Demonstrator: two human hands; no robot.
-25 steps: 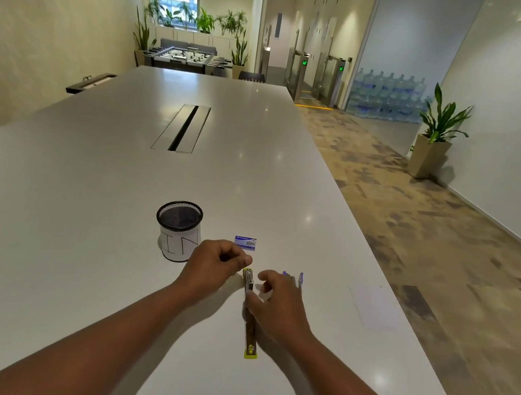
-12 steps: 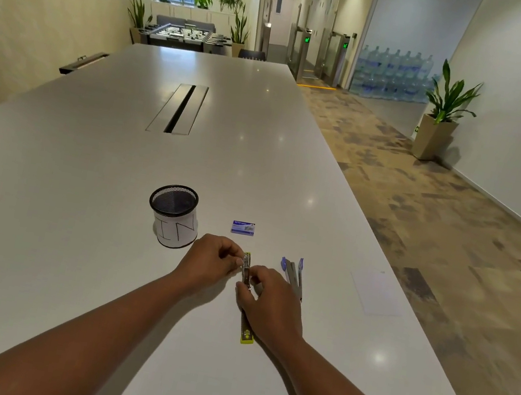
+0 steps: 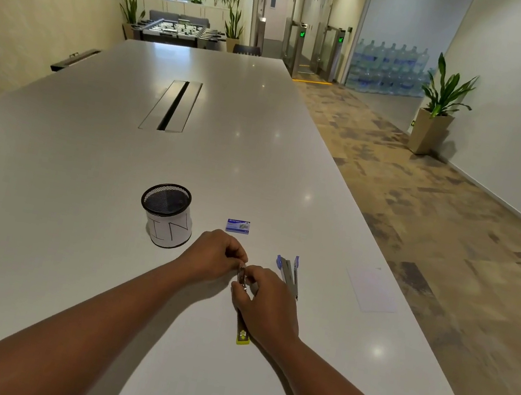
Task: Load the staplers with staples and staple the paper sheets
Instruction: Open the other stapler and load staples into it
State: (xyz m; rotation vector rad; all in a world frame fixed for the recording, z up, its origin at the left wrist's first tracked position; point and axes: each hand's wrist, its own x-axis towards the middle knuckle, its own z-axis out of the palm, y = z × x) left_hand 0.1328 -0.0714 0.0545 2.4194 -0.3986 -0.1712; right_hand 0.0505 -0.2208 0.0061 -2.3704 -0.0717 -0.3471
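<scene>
Both my left hand point(image 3: 217, 256) and right hand point(image 3: 263, 302) pinched the opened yellow-ended metal stapler point(image 3: 242, 328); loading underway, the small blue staple box point(image 3: 238, 226) at twelve o'clock probably needed next.

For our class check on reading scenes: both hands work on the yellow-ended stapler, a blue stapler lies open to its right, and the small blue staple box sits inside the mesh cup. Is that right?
Not quite. In the head view the staple box lies on the table, to the right of the mesh cup, not inside it. The rest stands: the left hand and right hand work on the yellow-ended stapler, and the blue stapler lies open to its right.
</scene>
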